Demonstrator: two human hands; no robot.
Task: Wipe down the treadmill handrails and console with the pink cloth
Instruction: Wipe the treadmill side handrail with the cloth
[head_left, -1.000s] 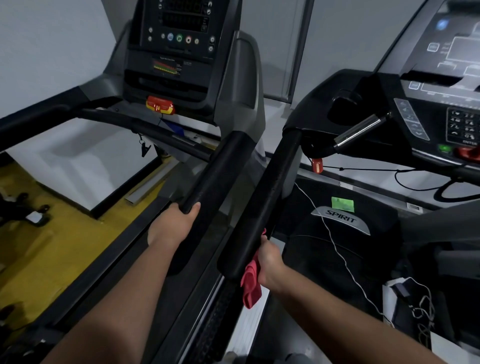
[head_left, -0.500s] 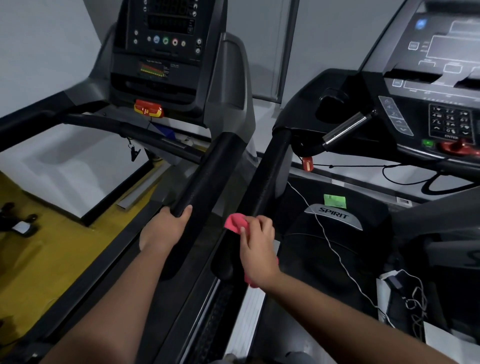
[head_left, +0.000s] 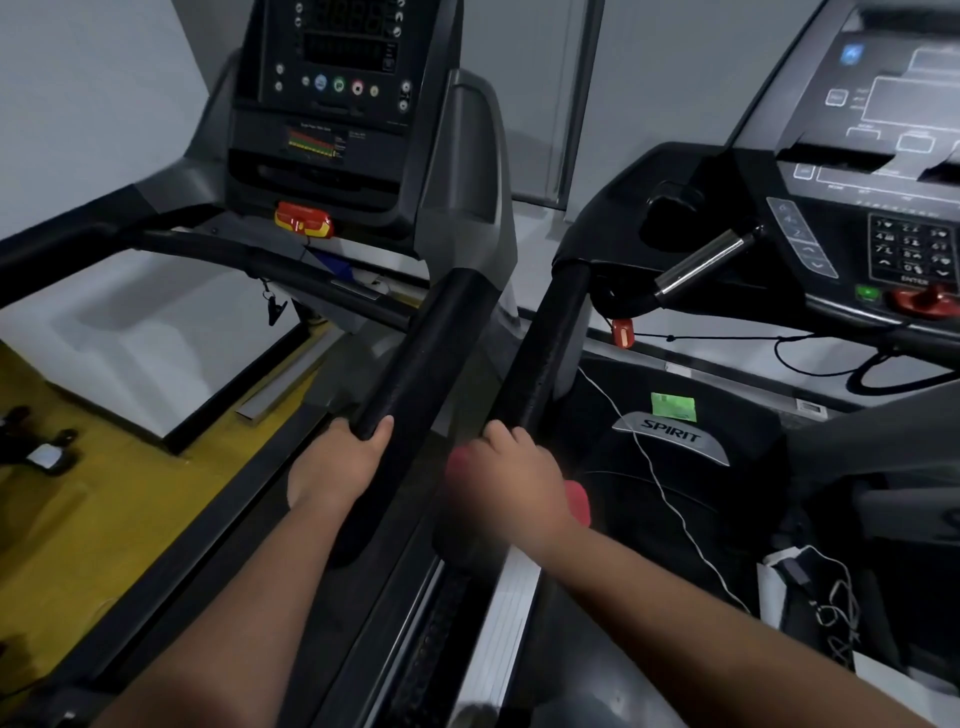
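Two black padded handrails run side by side up the middle. My left hand (head_left: 340, 465) grips the lower end of the left treadmill's right handrail (head_left: 426, 343). My right hand (head_left: 511, 480) wraps the pink cloth (head_left: 577, 501) around the lower part of the right treadmill's left handrail (head_left: 545, 343); pink shows on both sides of the hand. The right hand is blurred. The left treadmill's console (head_left: 337, 98) stands at top centre, and the right treadmill's console (head_left: 883, 171) fills the top right.
A silver pulse grip (head_left: 701, 262) juts out under the right console. A red safety clip (head_left: 622, 332) and black cord hang there. White cables (head_left: 665, 488) trail over the Spirit motor cover (head_left: 670, 434). Yellow floor (head_left: 98, 519) lies to the left.
My right hand brought the pink cloth from beneath the rail's end up over its top and slid a little up the rail. My left hand kept its grip.
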